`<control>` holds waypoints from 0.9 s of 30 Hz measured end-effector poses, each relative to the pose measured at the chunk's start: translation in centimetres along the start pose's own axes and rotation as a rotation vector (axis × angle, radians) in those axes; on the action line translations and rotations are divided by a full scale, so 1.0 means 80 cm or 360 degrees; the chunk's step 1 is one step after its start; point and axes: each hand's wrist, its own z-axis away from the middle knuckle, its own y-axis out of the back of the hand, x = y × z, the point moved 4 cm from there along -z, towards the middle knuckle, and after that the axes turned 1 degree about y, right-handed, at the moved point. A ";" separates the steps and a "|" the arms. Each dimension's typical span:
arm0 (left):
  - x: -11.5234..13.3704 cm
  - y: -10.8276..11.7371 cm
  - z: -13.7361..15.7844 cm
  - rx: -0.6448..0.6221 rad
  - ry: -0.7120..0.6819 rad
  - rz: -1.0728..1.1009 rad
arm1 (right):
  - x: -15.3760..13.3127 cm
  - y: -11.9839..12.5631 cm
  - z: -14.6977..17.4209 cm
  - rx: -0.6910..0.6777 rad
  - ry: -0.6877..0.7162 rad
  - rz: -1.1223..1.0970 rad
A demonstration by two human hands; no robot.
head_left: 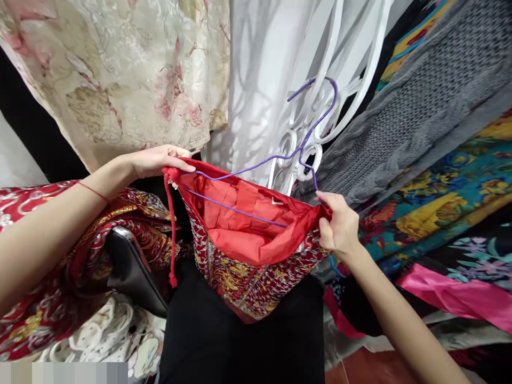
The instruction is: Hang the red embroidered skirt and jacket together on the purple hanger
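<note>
A red brocade garment [240, 272] with gold and silver patterning hangs between my hands, its bright red lining showing at the open top. Inside that opening sits a purple wire hanger [256, 162]; its hook rises above, in front of white scrollwork. My left hand [164, 161] pinches the garment's left top corner beside the hanger's end, where a red cord [172, 234] dangles. At the right top corner my right hand [340, 221] is closed round the garment's edge and the hanger's right arm. Part of the hanger's lower bar shows across the lining.
Cream floral fabric [140, 69] hangs at upper left. A white scrolled metal frame [332, 53] stands behind the hook. Grey knitwear [412, 112] and flowered clothes [440, 202] hang at right. More red brocade [136, 245] and a black bag-like item [136, 272] lie at left.
</note>
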 end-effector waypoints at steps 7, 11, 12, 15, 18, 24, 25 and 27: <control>0.005 -0.038 0.018 -0.0637 0.0347 -0.0061 | -0.004 0.014 0.028 -0.0165 0.0326 0.0251; 0.015 -0.048 0.021 -0.0852 0.0537 -0.0117 | -0.027 -0.001 0.008 -0.0094 0.0338 0.0415; 0.018 -0.049 0.021 -0.0794 0.0532 -0.0089 | -0.038 -0.006 0.003 -0.0065 0.0429 0.0392; 0.022 -0.052 0.023 -0.0599 0.0534 -0.0024 | -0.078 -0.016 -0.005 0.0002 0.0808 0.0207; 0.023 -0.054 0.022 -0.0400 0.0529 0.0002 | -0.103 -0.005 0.002 0.0018 0.0973 0.0118; 0.022 -0.048 0.012 -0.0151 0.0541 0.0028 | -0.061 0.059 0.014 0.0065 0.0807 0.0381; 0.021 -0.048 0.011 -0.0137 0.0545 0.0054 | -0.045 0.067 0.012 0.0070 0.0764 0.0421; 0.021 -0.048 0.009 -0.0105 0.0549 0.0112 | -0.014 0.078 0.005 0.0090 0.0685 0.0529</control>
